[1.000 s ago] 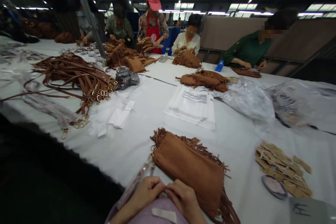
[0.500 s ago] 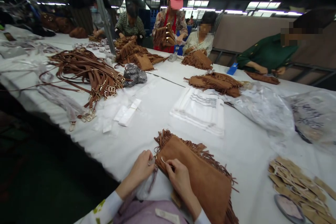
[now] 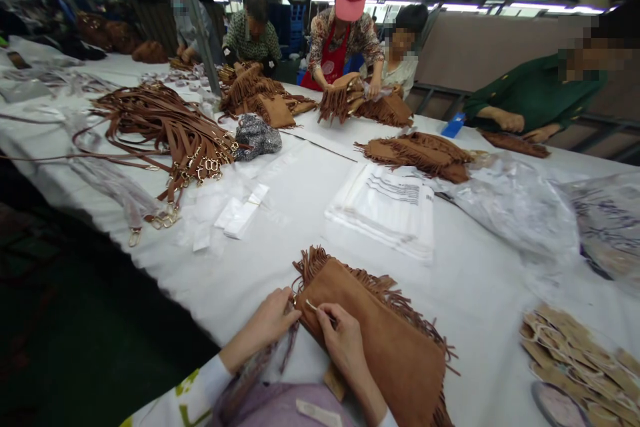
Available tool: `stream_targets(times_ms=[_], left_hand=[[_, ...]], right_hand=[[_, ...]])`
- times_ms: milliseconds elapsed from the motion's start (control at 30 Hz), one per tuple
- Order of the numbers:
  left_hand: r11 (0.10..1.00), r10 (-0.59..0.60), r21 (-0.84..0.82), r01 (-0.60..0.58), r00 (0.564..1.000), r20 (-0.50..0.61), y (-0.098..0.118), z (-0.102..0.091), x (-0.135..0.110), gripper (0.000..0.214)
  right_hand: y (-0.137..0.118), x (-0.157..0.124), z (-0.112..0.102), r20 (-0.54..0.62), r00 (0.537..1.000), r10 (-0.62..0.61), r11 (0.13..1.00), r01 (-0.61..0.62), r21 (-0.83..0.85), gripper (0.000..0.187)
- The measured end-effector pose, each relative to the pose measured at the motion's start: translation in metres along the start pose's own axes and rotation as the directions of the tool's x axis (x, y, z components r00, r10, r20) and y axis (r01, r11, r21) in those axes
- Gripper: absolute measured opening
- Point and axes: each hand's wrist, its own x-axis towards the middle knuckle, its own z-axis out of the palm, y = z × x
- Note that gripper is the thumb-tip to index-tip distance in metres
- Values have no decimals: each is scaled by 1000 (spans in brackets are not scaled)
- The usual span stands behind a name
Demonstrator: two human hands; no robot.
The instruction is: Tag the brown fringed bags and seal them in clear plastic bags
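A brown fringed bag [image 3: 377,340] lies flat on the white table before me, its fringe along the far edge and both ends. At its near left corner my left hand [image 3: 270,320] is closed in a pinch on the bag's edge, where a small bit of metal shows. A strap in clear wrap [image 3: 255,367] hangs below that hand. My right hand [image 3: 343,340], over the bag, pinches a thin white string [image 3: 311,305] whose free end points at the corner. Under the right wrist a tan tag [image 3: 335,381] is partly hidden.
Tan tags with white strings [image 3: 575,360] lie in a heap at right, beside an oval ring [image 3: 557,403]. Flat plastic bags [image 3: 380,207] are stacked beyond my bag. Brown straps with metal clasps [image 3: 170,127] pile up at left. Several co-workers stand across the table.
My hands have barely moved; the string stays in the right one. Across the table, the person in the red cap has leaned forward and lowered a fringed bag to the table. The view has shifted slightly.
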Motion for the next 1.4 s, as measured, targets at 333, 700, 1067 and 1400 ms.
stream_targets(times_ms=[333,700,1067,1400], left_hand=[[818,-198,-516,255,966,165,-11,6,11,41],[681,-258,-650,338,941,219,-22,1,13,49],[667,-129,-685,293,951,282,-23,-7,12,40],[880,-136,-469,79,987,-88,-20,-7,16,23]], right_hand=[[0,4,-1,-9,997,83,983,-80,163,31],[-16,9,10,92,992,81,988,-93,125,23],[-23,17,30,101,994,29,990,-15,-143,21],[-20,26,31,96,995,-40,996,48,-80,22]])
